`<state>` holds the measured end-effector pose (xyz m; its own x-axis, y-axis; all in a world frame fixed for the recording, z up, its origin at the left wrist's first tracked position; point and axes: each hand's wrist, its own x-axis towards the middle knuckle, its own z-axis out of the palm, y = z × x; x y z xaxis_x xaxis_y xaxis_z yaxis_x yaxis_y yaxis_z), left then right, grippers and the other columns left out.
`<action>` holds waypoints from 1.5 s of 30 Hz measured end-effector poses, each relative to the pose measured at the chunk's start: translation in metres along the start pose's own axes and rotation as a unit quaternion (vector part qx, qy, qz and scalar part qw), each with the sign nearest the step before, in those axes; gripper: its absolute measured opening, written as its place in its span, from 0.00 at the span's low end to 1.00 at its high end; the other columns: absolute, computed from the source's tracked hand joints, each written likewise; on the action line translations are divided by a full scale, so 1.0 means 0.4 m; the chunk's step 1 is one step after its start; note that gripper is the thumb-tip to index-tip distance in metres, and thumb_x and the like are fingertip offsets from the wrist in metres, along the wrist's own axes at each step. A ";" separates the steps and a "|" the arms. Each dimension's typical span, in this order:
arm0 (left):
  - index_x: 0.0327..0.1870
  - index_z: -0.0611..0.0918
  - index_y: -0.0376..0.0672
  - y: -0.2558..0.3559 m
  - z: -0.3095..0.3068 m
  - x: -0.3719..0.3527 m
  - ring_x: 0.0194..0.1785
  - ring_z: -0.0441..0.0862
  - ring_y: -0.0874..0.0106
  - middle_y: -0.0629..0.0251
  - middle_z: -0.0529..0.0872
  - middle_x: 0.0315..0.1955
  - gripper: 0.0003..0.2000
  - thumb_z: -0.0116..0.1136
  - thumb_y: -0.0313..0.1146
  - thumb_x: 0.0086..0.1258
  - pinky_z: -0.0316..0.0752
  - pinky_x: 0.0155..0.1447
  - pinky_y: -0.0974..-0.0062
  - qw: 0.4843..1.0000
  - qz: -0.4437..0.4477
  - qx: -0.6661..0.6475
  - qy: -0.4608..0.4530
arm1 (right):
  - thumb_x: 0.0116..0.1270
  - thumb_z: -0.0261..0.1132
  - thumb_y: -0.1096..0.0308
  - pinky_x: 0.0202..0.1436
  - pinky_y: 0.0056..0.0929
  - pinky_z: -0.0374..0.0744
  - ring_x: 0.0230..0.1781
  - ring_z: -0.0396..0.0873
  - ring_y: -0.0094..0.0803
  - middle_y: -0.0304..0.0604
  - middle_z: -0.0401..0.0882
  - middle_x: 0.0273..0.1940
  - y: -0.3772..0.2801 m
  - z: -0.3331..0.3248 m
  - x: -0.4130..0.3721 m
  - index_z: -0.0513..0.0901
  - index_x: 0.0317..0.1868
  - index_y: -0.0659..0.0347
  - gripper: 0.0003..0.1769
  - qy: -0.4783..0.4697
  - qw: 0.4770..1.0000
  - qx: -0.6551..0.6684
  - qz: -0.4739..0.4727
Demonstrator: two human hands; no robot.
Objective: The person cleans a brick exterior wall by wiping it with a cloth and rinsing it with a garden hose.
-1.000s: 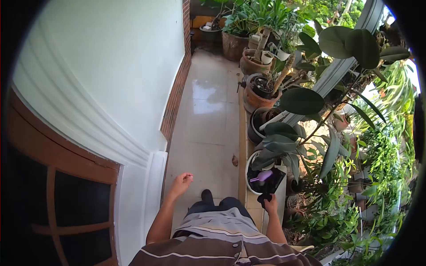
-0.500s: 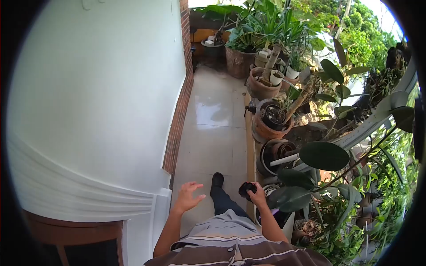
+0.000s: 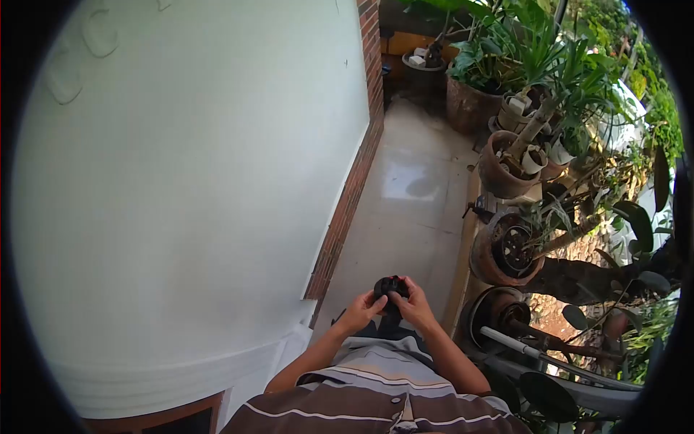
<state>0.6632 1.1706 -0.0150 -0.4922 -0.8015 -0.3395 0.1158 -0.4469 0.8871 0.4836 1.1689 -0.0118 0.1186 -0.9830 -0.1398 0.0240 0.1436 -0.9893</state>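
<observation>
A small black object (image 3: 391,286) with a rounded outline and a bit of red at its top edge is held up in front of my waist. I cannot make out its kind. My left hand (image 3: 361,312) closes on its left side, thumb against the near face. On the opposite side my right hand (image 3: 414,304) grips it, also with the thumb on the near face. The fingers behind the object are partly hidden.
A tiled walkway (image 3: 405,217) runs ahead between a white wall (image 3: 202,181) with brick trim (image 3: 343,217) on the left and potted plants on the right. The nearer clay pots (image 3: 499,249) stand along a low ledge (image 3: 463,278). A wooden frame (image 3: 155,418) lies low at left.
My left hand, open and apart before, has come over to the black object in my right hand. Both now hold it at the middle. The view has swung left and forward along the walkway.
</observation>
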 end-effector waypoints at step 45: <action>0.66 0.69 0.37 0.625 -0.133 1.618 0.63 0.73 0.66 0.58 0.77 0.60 0.24 0.35 0.46 0.80 0.65 0.69 0.64 0.937 -0.003 -0.307 0.165 | 0.70 0.59 0.73 0.41 0.16 0.74 0.37 0.74 0.16 0.32 0.79 0.39 -0.205 -0.808 1.540 0.76 0.56 0.64 0.15 -0.003 0.982 0.151 0.116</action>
<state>0.4194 0.5189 -0.0296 -0.2130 -0.8328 -0.5110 0.6384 -0.5145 0.5725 0.2339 0.5148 -0.0299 0.1621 -0.9193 -0.3586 0.2888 0.3916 -0.8736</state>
